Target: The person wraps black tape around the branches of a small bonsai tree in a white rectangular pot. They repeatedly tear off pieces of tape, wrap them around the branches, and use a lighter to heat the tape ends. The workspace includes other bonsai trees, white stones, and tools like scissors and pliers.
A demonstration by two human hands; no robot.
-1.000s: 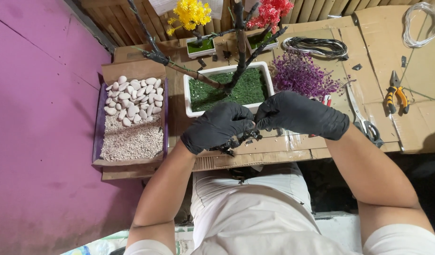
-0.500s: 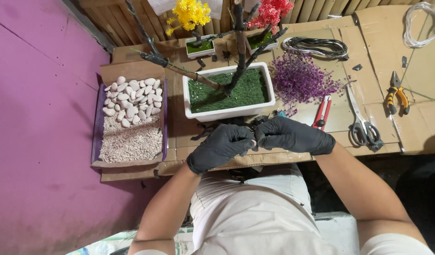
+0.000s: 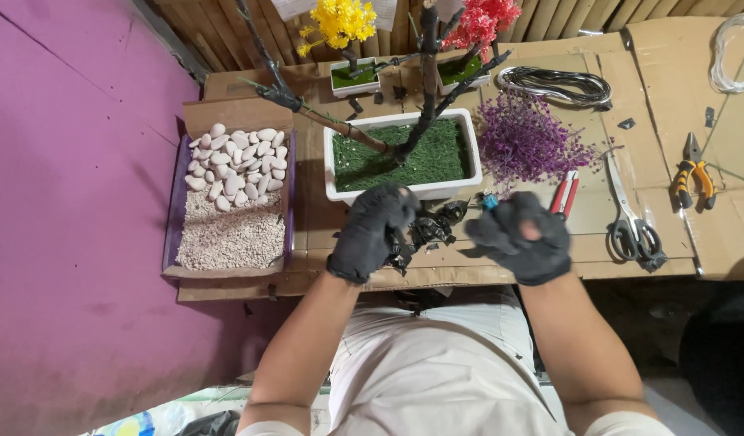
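Head view. Left hand point(image 3: 373, 232) in a black glove, fingers curled down over a clump of dark crumpled scraps point(image 3: 427, 230) on the cardboard work surface point(image 3: 436, 270), just in front of the white rectangular planter point(image 3: 404, 191). Looks like it pinches a piece of the clump, but the contact is hidden by the glove. Right hand point(image 3: 521, 238), also gloved, is raised just right of the clump, fingers loosely bent and blurred; cannot tell if it has anything.

Judgement: to work the scraps cleanly, pin the clump with the left hand and pull with the right, low and away from the planter rim.

Around: planter has green moss-like filling and a dark branched trunk point(image 3: 427, 81). Purple plant sprigs point(image 3: 527, 144) right of it. Red-handled cutters point(image 3: 565, 194), scissors point(image 3: 630, 222), orange-handled pliers point(image 3: 693, 173) further right. Black wire coil point(image 3: 553, 85) behind. Cardboard tray point(image 3: 230, 202) of white pebbles and fine gravel at left. Two small pots behind hold yellow flowers point(image 3: 339, 23) and red flowers point(image 3: 481, 20).

In the way: the planter's front wall sits just behind the hands; the cutters lie near the right hand.
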